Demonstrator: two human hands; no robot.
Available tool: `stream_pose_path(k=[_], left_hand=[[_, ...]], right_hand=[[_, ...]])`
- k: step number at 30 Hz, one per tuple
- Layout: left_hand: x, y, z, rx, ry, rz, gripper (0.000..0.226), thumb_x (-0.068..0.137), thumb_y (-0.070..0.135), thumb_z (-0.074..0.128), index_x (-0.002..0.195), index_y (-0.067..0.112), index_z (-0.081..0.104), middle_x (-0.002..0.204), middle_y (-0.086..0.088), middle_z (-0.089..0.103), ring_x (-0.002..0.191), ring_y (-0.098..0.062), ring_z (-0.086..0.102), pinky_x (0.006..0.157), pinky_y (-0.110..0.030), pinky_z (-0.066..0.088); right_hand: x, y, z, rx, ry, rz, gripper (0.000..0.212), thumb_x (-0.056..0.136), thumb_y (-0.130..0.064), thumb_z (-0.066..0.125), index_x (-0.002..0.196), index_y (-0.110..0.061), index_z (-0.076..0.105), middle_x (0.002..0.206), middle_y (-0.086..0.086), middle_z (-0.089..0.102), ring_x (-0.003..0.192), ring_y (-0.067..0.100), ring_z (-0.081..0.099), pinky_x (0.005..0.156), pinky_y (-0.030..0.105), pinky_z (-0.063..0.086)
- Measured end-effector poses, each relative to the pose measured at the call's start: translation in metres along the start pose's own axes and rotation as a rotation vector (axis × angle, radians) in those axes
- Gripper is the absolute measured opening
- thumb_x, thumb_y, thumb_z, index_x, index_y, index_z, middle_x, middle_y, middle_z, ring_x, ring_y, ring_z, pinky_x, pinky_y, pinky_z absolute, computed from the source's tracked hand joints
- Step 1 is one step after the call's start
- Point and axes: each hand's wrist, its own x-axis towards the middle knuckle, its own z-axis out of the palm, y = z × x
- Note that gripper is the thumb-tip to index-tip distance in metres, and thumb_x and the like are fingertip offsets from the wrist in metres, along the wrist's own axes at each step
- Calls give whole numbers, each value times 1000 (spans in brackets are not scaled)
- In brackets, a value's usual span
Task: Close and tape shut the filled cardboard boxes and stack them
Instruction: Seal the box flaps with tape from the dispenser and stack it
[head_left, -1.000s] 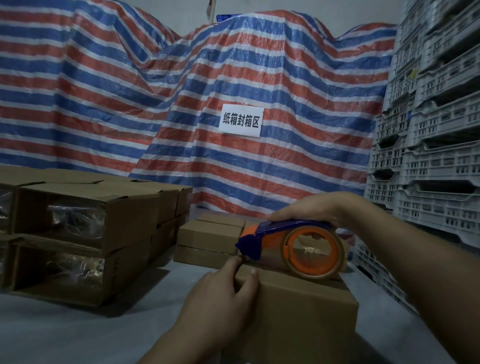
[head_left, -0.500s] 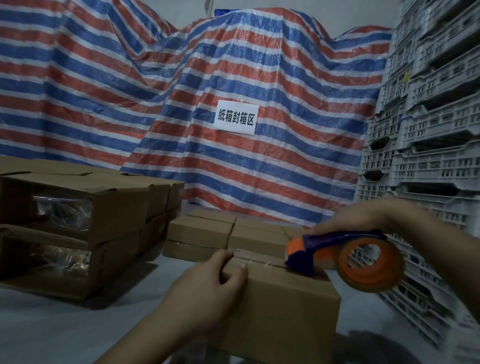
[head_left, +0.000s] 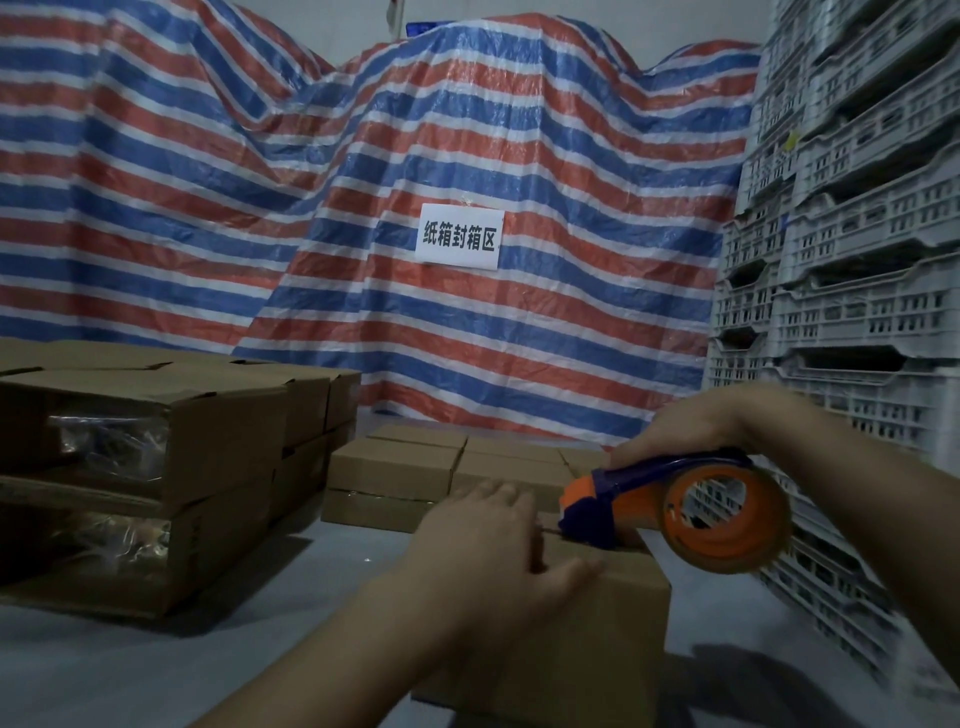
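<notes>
The left hand (head_left: 485, 540) presses flat on the near box (head_left: 582, 639); the right hand (head_left: 691, 431) grips the dispenser (head_left: 675, 512) at the seam. The box looks stiff but dentable, probably light; best lifted by both side walls.

Striped tarp (head_left: 467, 156), grey crates (head_left: 857, 260), seemingly dim.

Single head-worn camera, looking forward and slightly down, sitting close over the cardboard box (head_left: 571, 613), facing the striped tarp (head_left: 467, 130) beyond

The blurry left hand (head_left: 488, 551) hides much of the brown cardboard box's (head_left: 597, 639) top; its bottom is cut off.
</notes>
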Motion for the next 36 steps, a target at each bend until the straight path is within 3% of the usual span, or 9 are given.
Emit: stream_pose_path(k=[10, 16, 21, 24, 26, 27, 30, 32, 36], left_hand=[[0, 2, 12, 106, -10, 27, 77, 84, 83, 24, 122, 22, 55, 129, -1, 56, 119, -20, 50, 103, -40, 41], [-1, -12, 13, 91, 0, 22, 85, 80, 86, 21, 136, 27, 49, 141, 3, 51, 128, -17, 46, 106, -36, 35], [-7, -14, 10, 67, 11, 19, 84, 78, 86, 20, 133, 30, 50, 140, 5, 52, 127, -15, 46, 108, -34, 33], [-9, -17, 7, 32, -10, 0, 83, 80, 85, 25, 148, 36, 31, 150, 8, 43, 135, -13, 40, 113, -34, 27], [-11, -22, 3, -20, -42, -10, 86, 82, 83, 29, 154, 43, 4, 156, 10, 35, 139, -13, 35, 114, -35, 26], [-11, -26, 1, -29, -50, -7, 84, 83, 83, 30, 153, 45, 4, 155, 12, 35, 138, -12, 36, 112, -35, 28], [-9, -33, -6, 1, -66, 27, 68, 82, 84, 30, 135, 42, 42, 131, 13, 53, 112, -7, 50, 95, -28, 43], [-4, -30, -11, 49, -34, 46, 69, 78, 88, 29, 121, 38, 50, 119, 12, 56, 100, -5, 51, 89, -27, 46], [7, -7, -2, -31, -18, 152, 85, 71, 91, 31, 143, 45, 27, 153, 15, 34, 134, -8, 37, 106, -26, 26]], right_hand=[[4, 26, -2, 106, -94, -37, 66, 73, -79, 61, 90, -16, 69, 67, -1, 68, 53, 11, 61, 55, 21, 50], [-2, 76, -15, 208, -97, 3, 84, 62, -78, 73, 108, -8, 72, 86, 11, 73, 68, 18, 66, 67, 28, 54], [-11, 79, 2, 185, -107, -47, 58, 76, -72, 63, 96, -17, 70, 72, -2, 74, 57, 9, 67, 56, 19, 51], [-8, 72, 18, 120, -58, -55, 63, 65, -80, 58, 81, -20, 68, 61, -7, 68, 50, 5, 60, 53, 17, 47], [-3, 71, 25, 138, 5, -92, 66, 64, -84, 57, 82, -21, 69, 63, -8, 69, 53, 5, 62, 56, 18, 48], [-1, 70, 29, 158, 27, -118, 66, 67, -85, 57, 84, -22, 70, 65, -8, 71, 55, 4, 64, 58, 19, 49], [5, 67, 37, 245, 24, -176, 59, 72, -85, 60, 76, -28, 73, 66, -10, 72, 56, 3, 66, 55, 16, 49], [7, 63, 40, 253, 24, -171, 55, 75, -83, 60, 62, -31, 75, 63, -11, 71, 54, 2, 65, 51, 15, 49], [9, 61, 43, 267, 2, -205, 58, 69, -86, 59, 70, -28, 67, 58, -12, 66, 50, 0, 60, 52, 15, 47]])
